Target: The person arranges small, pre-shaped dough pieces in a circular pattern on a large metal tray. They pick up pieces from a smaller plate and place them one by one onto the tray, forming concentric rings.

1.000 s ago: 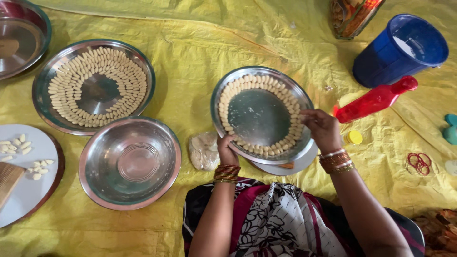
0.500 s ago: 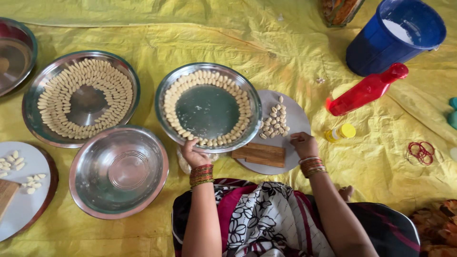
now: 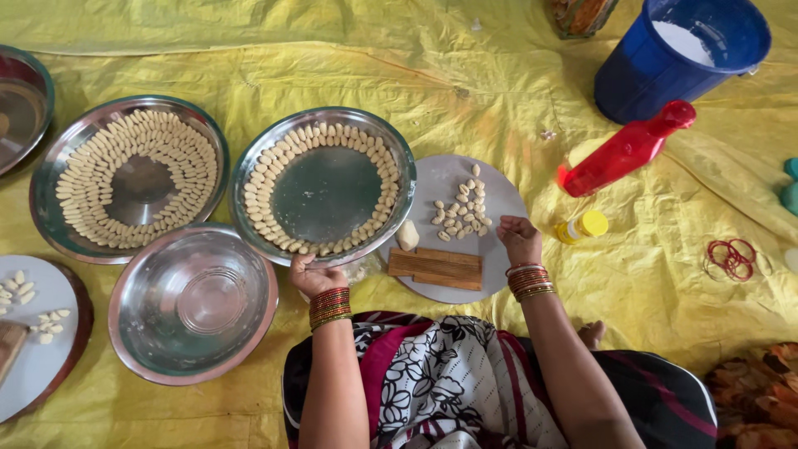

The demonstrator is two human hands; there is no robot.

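1. While the crinkled yellow sheet [image 3: 465, 91] lay spread, the near rim of a shiny round steel plate [image 3: 324, 185], ringed with small ridged dough pieces, was pinched in the left hand [image 3: 313, 275] grip.
2. The right hand [image 3: 519, 239] was rested loosely curled, holding nothing, on a flat grey round board [image 3: 499, 195] bearing loose pieces and a ridged wooden block [image 3: 435, 268].

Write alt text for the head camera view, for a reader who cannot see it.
A seated person's left hand grips the rim of a round steel plate ringed with small pale dough pieces, while the right hand rests on a round grey board holding loose dough pieces and a ridged wooden block, all on a yellow sheet.
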